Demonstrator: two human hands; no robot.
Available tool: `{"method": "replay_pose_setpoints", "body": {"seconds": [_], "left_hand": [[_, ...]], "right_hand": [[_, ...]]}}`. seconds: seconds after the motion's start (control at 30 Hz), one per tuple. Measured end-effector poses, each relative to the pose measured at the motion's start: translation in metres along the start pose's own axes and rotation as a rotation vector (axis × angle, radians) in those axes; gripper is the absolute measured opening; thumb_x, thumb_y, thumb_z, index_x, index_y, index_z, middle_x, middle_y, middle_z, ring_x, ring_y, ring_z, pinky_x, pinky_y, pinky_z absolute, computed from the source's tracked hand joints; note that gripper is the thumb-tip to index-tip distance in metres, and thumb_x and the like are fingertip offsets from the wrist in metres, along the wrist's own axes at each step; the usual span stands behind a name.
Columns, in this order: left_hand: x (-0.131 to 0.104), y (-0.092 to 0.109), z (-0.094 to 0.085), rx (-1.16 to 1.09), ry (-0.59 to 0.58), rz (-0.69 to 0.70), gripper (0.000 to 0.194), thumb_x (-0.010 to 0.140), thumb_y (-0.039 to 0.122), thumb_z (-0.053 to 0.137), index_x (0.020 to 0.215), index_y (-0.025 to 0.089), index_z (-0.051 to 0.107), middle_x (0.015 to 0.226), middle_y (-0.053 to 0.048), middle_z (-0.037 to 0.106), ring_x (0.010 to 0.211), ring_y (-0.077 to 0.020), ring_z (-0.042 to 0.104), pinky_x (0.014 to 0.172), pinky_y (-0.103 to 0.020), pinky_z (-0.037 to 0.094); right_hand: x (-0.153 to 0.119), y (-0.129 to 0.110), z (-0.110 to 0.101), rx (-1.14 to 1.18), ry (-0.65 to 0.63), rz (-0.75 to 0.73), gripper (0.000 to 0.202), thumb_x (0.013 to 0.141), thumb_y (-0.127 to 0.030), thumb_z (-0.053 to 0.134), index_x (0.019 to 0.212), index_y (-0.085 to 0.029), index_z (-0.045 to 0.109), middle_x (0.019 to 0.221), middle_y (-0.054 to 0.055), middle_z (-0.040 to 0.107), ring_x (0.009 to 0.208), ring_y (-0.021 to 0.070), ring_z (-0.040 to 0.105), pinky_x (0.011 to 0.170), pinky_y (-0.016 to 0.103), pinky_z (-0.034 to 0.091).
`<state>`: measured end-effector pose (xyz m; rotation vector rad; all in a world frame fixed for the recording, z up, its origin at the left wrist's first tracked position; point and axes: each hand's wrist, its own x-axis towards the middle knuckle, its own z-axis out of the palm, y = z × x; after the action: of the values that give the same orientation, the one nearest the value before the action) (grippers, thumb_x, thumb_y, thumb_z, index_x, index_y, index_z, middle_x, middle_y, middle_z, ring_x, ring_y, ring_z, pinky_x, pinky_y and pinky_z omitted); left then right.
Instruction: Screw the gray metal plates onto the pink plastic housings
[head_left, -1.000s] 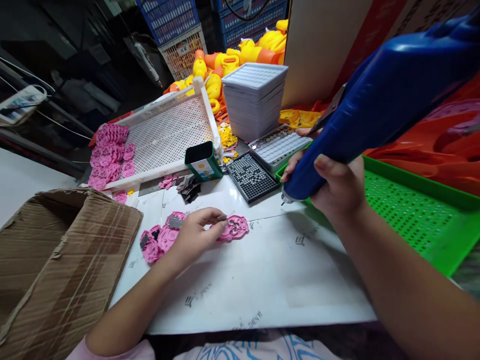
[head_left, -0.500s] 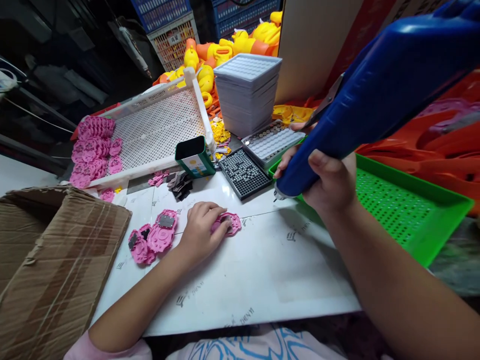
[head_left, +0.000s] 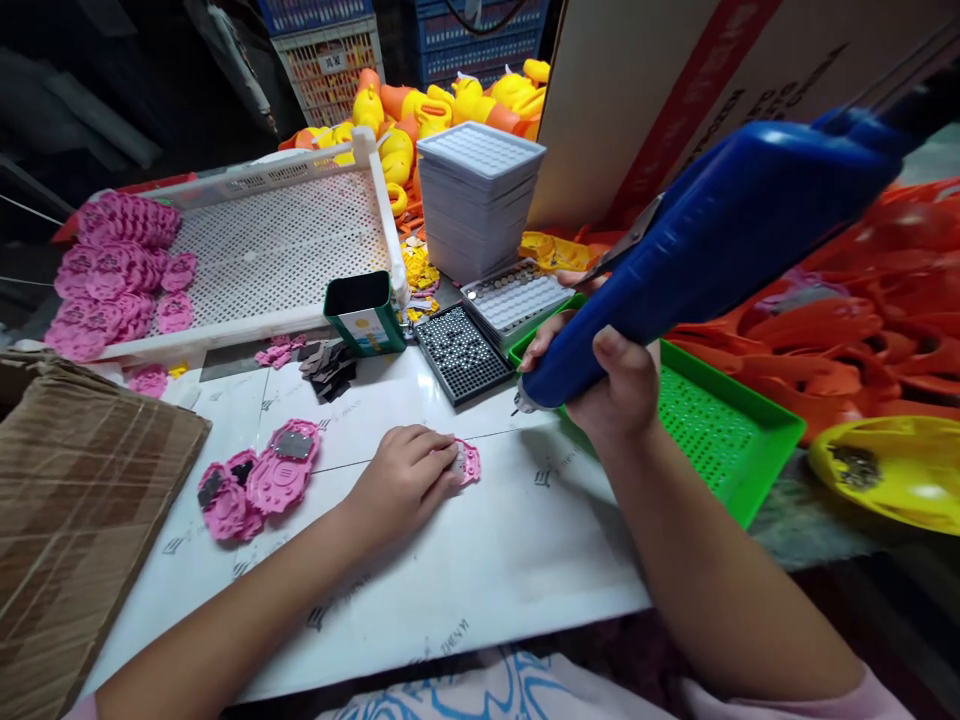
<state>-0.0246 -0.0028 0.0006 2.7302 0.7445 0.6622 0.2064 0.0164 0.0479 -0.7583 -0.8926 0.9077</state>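
- Left hand [head_left: 405, 478] is pressing a pink part [head_left: 466, 462] flat on the white sheet [head_left: 525, 540]; I'm seeing fingers crowding it.
- Right hand [head_left: 616, 388] is gripping the blue driver [head_left: 705, 250], tip hovering just right of the part; I'm fearing it slipping onto fingers.
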Motion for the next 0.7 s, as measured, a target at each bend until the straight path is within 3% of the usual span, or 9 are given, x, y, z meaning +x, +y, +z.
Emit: {"method": "replay_pose_setpoints", "body": {"seconds": [0.13,0.23,0.43,0.7], "left_hand": [[0.009,0.005,0.010,-0.002,-0.026,-0.009,0.021,0.097,0.026,0.050,0.105,0.015,0.066,0.106,-0.013,0.072,0.095,-0.0263,0.063,0.081,-0.044,0.050],[0.014,0.010,0.016,-0.068,-0.004,-0.080,0.020,0.096,0.026,0.051,0.105,0.016,0.066,0.106,-0.012,0.071,0.094,-0.0261,0.063,0.081,-0.044,0.050],[0.011,0.007,0.021,-0.177,0.038,-0.089,0.020,0.095,0.023,0.051,0.108,0.018,0.065,0.108,-0.011,0.071,0.098,-0.0263,0.060,0.085,-0.046,0.048],[0.008,0.004,0.022,-0.226,0.033,-0.098,0.022,0.096,0.023,0.050,0.112,0.015,0.064,0.110,-0.011,0.071,0.099,-0.0272,0.059,0.086,-0.048,0.047]], "right_hand": [[0.007,-0.005,0.013,-0.033,0.047,0.034,0.041,0.055,-0.060,0.075,0.071,-0.026,0.058,0.055,-0.004,0.061,0.045,0.0153,0.057,0.045,0.031,0.048],[0.022,-0.004,0.024,-0.097,0.121,-0.052,0.038,0.061,-0.059,0.071,0.068,-0.026,0.053,0.056,-0.004,0.058,0.046,0.0146,0.057,0.047,0.031,0.048],[0.059,0.019,0.031,-0.146,0.258,-0.129,0.037,0.065,-0.050,0.064,0.089,-0.026,0.051,0.052,-0.008,0.056,0.042,0.0143,0.056,0.048,0.031,0.050],[0.066,0.036,0.024,-0.252,0.212,-0.129,0.048,0.071,-0.054,0.057,0.109,-0.026,0.052,0.052,-0.010,0.049,0.044,0.0145,0.056,0.049,0.031,0.049]]}}
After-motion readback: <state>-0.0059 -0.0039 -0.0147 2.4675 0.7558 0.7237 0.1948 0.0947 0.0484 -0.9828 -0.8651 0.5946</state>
